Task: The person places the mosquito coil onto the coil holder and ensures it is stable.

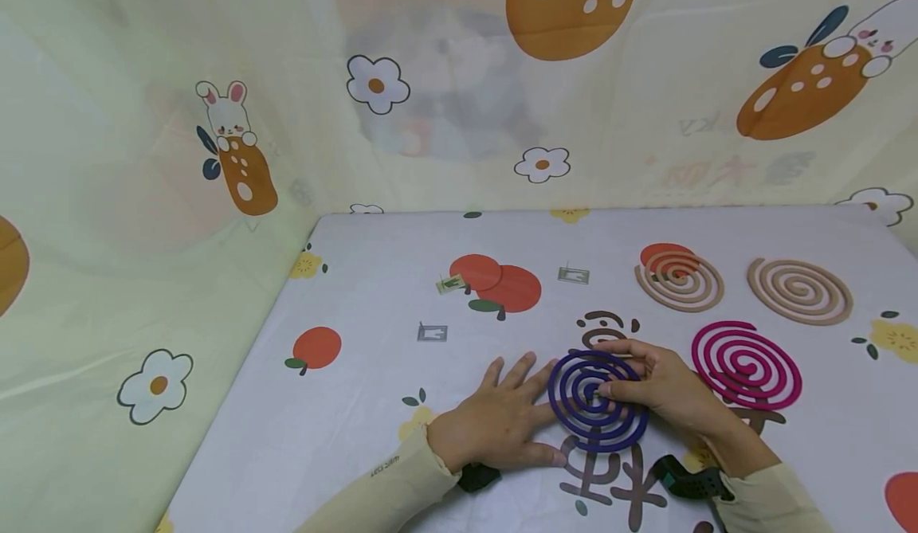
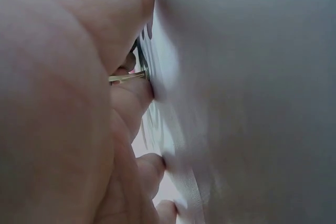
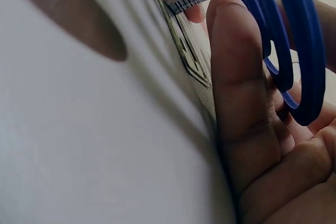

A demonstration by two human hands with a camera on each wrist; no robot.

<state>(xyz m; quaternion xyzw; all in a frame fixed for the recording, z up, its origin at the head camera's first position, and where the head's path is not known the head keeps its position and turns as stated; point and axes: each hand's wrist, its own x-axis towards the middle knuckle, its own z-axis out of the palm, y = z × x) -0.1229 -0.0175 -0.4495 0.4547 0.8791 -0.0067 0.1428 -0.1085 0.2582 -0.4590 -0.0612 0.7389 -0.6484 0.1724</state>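
Note:
A blue spiral mosquito coil is held tilted just above the table in the head view. My right hand grips it, thumb over the face and fingers round the far edge. From the right wrist, the blue coil passes between thumb and fingers. A thin metal coil stand has its base on the cloth and a printed tab rising towards the coil. My left hand lies palm down with fingers spread, its index finger reaching under the coil. A metal edge shows by the fingers in the left wrist view.
Loose metal stands lie at the back: one on the left, one on the printed fruit, one further right. A magenta coil and two tan coils, left and right, lie to the right. Patterned cloth walls surround the table.

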